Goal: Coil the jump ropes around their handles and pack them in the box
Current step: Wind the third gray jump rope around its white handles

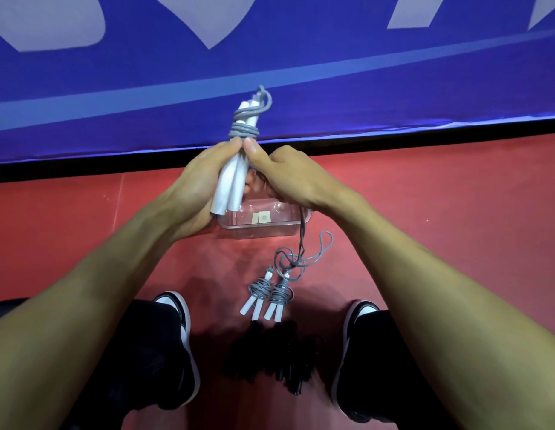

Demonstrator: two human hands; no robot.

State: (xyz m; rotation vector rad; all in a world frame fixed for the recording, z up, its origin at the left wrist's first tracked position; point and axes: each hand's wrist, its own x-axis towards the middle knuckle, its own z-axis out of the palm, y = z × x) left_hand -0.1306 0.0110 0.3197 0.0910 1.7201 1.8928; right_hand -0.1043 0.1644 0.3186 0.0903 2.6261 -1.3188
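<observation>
My left hand [193, 193] grips the two white handles of a jump rope [235, 178], held upright above the floor. A few turns of grey cord [243, 130] sit wound around the handles near their top. My right hand [288, 178] pinches the cord beside the handles, and the loose end hangs down to the floor on the right [301, 240]. A clear plastic box [263, 226] stands on the red floor below my hands. Two coiled white-handled ropes [266, 296] lie on the floor between my feet.
A pile of black ropes [270, 352] lies on the floor near my shoes [176, 336]. A blue banner [363, 72] runs along the wall ahead, with a black strip at its base. Red floor spreads left and right.
</observation>
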